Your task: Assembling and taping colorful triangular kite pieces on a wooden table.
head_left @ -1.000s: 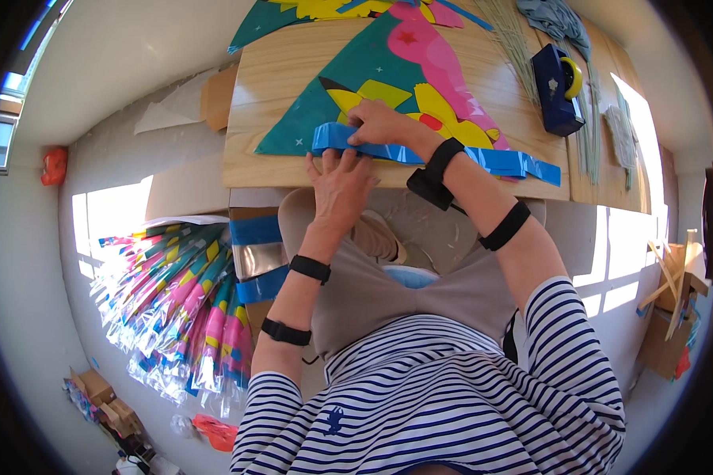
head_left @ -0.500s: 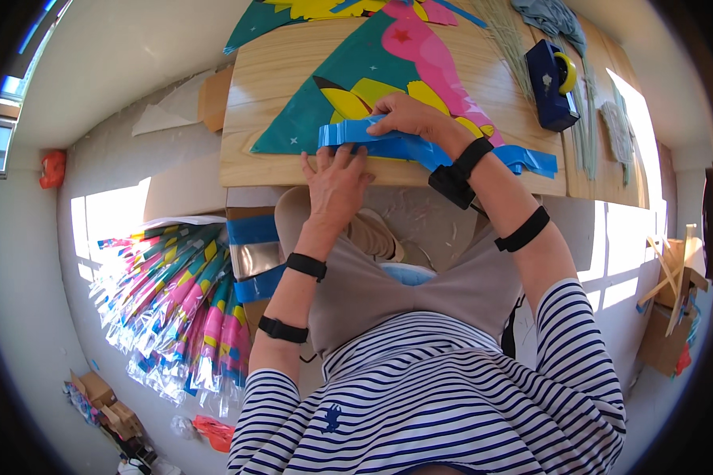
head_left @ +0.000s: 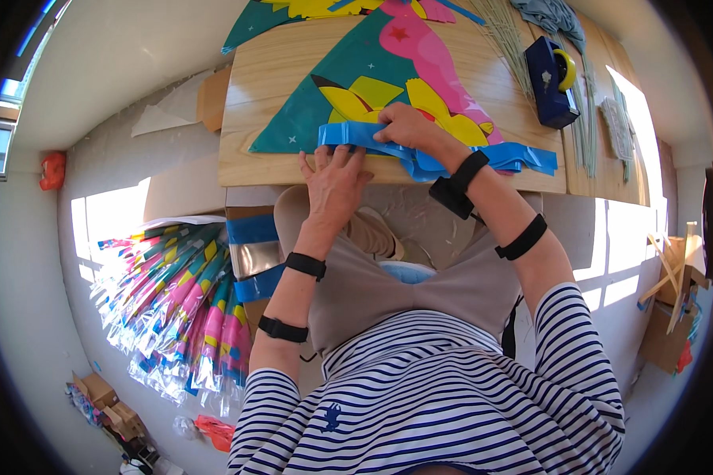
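Note:
A triangular plastic sheet [head_left: 293,120] in teal, pink and yellow lies flat on the wooden table. Along its near edge runs a shiny blue plastic strip [head_left: 348,134], its right part [head_left: 527,157] loose and crumpled. My left hand [head_left: 333,186] rests at the table's front edge, fingers stretched out and tips touching the strip near its left end. Thumb and fingers of my right hand [head_left: 416,131] pinch the strip farther right, over the yellow print. The right hand and wrist cover part of the strip.
A dark blue tape dispenser [head_left: 553,87] with a yellow roll stands at the right, beside thin pale sticks [head_left: 503,47]. More printed sheets [head_left: 257,24] lie at the far edge. Left of my legs, many wrapped colourful bundles [head_left: 178,301] are piled next to a cardboard box [head_left: 253,257].
My right hand has shifted slightly to the right and toward me, still pinching the blue strip. The strip's middle and right part now lie differently. My left hand has barely moved.

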Motion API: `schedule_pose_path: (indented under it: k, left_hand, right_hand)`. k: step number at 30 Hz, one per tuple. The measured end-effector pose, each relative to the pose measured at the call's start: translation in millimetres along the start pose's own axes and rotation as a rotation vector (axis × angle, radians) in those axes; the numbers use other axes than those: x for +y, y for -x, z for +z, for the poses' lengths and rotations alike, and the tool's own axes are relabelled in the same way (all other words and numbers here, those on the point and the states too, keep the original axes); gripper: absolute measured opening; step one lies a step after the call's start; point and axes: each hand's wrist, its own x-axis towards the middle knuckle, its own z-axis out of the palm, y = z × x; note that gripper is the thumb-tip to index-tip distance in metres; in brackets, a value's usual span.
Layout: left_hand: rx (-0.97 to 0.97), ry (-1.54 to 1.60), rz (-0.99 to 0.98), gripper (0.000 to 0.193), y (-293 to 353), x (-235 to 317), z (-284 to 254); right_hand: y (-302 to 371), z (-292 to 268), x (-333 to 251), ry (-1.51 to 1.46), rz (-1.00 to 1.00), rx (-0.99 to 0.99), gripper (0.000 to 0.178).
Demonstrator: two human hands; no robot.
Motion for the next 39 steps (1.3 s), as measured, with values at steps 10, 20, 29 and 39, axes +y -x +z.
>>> schedule_pose_path:
  k: [10,20,29,39]
  left_hand:
    - [0.001,0.010,-0.004,0.053,0,0,-1]
    - [0.017,0.011,0.006,0.051,0,-1,1]
    - [0.028,0.008,0.005,0.046,0,0,1]
    - [-0.014,0.010,-0.012,0.048,1,-1,3]
  right_hand:
    - [4,-3,-6,-0.180,0.064,0.010,0.034]
    - [-1,-2,-5,0.043,0.045,-0.001,0.030]
    - [3,16,7,0.210,0.032,0.069,0.027]
    - [16,23,-5,0.307,-0.011,0.183,0.022]
